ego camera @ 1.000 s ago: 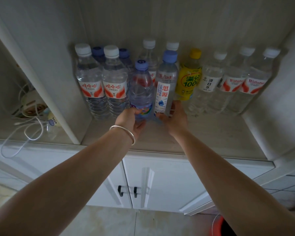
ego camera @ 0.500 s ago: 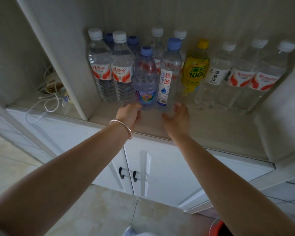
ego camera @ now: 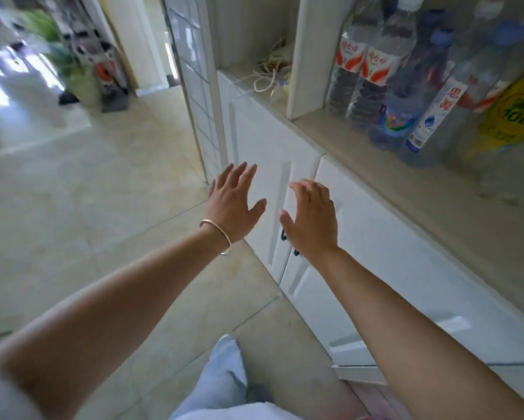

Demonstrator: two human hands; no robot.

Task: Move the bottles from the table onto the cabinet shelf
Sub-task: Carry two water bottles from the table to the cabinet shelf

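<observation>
Several bottles stand on the cabinet shelf (ego camera: pixel 375 165) at the upper right, blurred by motion: two clear ones with red labels (ego camera: pixel 360 65), a blue-tinted bottle (ego camera: pixel 401 116), a clear one with a white and blue label (ego camera: pixel 433 116) and a yellow bottle (ego camera: pixel 509 116). My left hand (ego camera: pixel 233 204), with a bangle on the wrist, and my right hand (ego camera: pixel 312 219) hang in front of the white cabinet doors (ego camera: pixel 375 237), below the shelf. Both hands hold nothing and their fingers are spread. No table is in view.
A white divider (ego camera: pixel 309 56) splits the shelf; cables (ego camera: pixel 269 74) lie in the left compartment. Tiled floor (ego camera: pixel 88 192) stretches to the left towards a doorway with plants. My trouser leg (ego camera: pixel 221 377) shows at the bottom.
Both hands have let go of the two front bottles and drawn back and down off the shelf. The view has swung left towards the floor and room.
</observation>
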